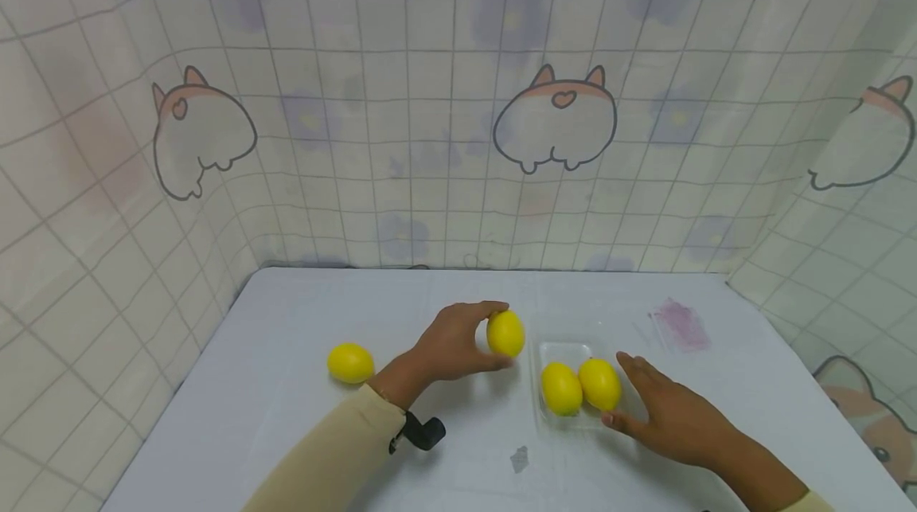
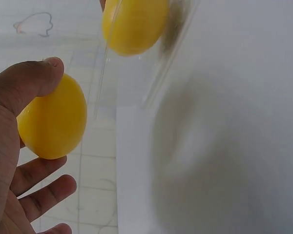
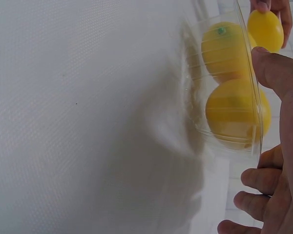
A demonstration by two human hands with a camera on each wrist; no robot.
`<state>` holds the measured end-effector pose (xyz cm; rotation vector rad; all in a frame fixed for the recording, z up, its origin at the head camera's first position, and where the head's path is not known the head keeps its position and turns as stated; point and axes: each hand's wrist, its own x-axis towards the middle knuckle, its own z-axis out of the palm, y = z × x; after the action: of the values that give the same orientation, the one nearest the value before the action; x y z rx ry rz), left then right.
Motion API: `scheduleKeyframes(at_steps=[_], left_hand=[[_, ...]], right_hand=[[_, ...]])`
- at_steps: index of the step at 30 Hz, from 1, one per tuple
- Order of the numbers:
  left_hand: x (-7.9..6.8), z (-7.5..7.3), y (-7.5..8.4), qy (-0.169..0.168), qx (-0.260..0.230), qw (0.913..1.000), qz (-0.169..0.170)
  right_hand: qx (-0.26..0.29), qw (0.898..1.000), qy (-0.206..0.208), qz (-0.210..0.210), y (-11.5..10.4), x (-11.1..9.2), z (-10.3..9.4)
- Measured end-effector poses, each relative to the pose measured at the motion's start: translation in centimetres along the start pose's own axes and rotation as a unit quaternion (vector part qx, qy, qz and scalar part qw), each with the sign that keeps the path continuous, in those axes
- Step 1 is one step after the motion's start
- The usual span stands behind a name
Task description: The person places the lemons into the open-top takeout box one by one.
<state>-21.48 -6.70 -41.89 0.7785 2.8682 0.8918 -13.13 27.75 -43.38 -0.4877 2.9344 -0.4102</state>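
Note:
A yellow lemon (image 1: 505, 334) is pinched between the thumb and fingers of my left hand (image 1: 451, 343), raised over the table just left of a clear plastic box (image 1: 566, 351). Two more lemons sit side by side in that box, a left one (image 1: 562, 389) and a right one (image 1: 600, 384). My right hand (image 1: 677, 416) is spread at the box's right side, holding no lemon. In the right wrist view its thumb (image 3: 276, 68) lies right at the box's rim. Another lemon (image 1: 350, 363) lies on the table, left of my left wrist.
The white table (image 1: 286, 432) is bounded by a grid-patterned curtain (image 1: 444, 114) at the back and sides. A pink patch (image 1: 680, 325) marks the table at the back right. Near the front is a small grey patch (image 1: 519, 459). A black device (image 1: 424, 432) sits at my left wrist.

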Motion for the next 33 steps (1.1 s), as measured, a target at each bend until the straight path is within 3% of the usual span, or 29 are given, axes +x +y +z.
scheduleKeyframes(at_steps=[13,33], left_hand=[[1.0,1.1,1.6,0.001,0.005,0.9997,0.026],[2.4,2.0,3.8,-0.007,0.024,0.9995,0.018]], right_hand=[[0.003,1.000,-0.010,0.015,-0.1,0.2,0.0],[0.006,1.000,-0.011,0.018,-0.2,0.2,0.1]])
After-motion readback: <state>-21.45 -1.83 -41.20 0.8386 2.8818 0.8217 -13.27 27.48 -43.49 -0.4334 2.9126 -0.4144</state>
